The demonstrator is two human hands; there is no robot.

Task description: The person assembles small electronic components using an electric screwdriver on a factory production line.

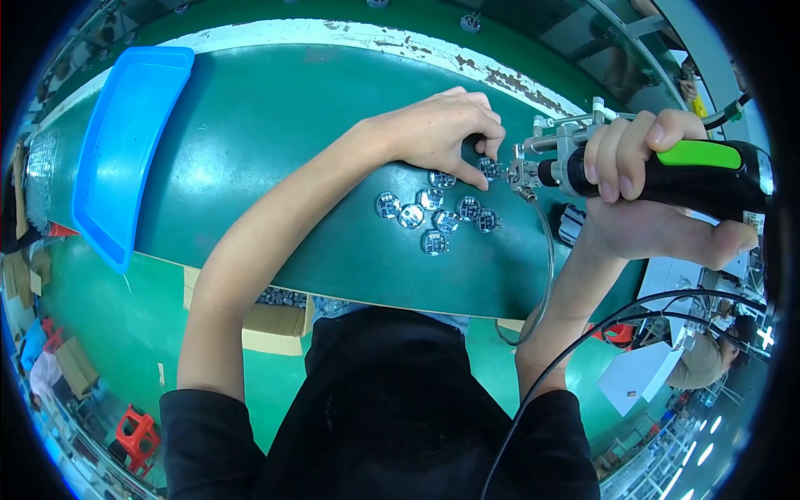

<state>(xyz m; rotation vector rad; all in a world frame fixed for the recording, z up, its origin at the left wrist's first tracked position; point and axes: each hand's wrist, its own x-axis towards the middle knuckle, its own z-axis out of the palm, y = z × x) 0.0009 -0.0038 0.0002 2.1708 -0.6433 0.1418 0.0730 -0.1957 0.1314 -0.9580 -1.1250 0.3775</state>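
Note:
Over the green table, my left hand (442,129) pinches a small round metal part (492,169) between thumb and fingers. My right hand (637,229) is wrapped round a black and green powered screwdriver (704,185). Its metal nose (523,172), fitted with a clear hose, points left at the pinched part; whether they touch I cannot tell. Several similar round parts (447,221) lie loosely grouped just below my left hand. A dark ribbed piece (572,223) sits beside my right wrist, partly hidden by it.
A blue tray (171,55) stands at the table's left end. Black cables (621,315) and the clear hose (550,275) loop past my right forearm. Under the front edge is an open carton (271,340) with small metal pieces. A white, chipped ledge (333,33) borders the table's far side.

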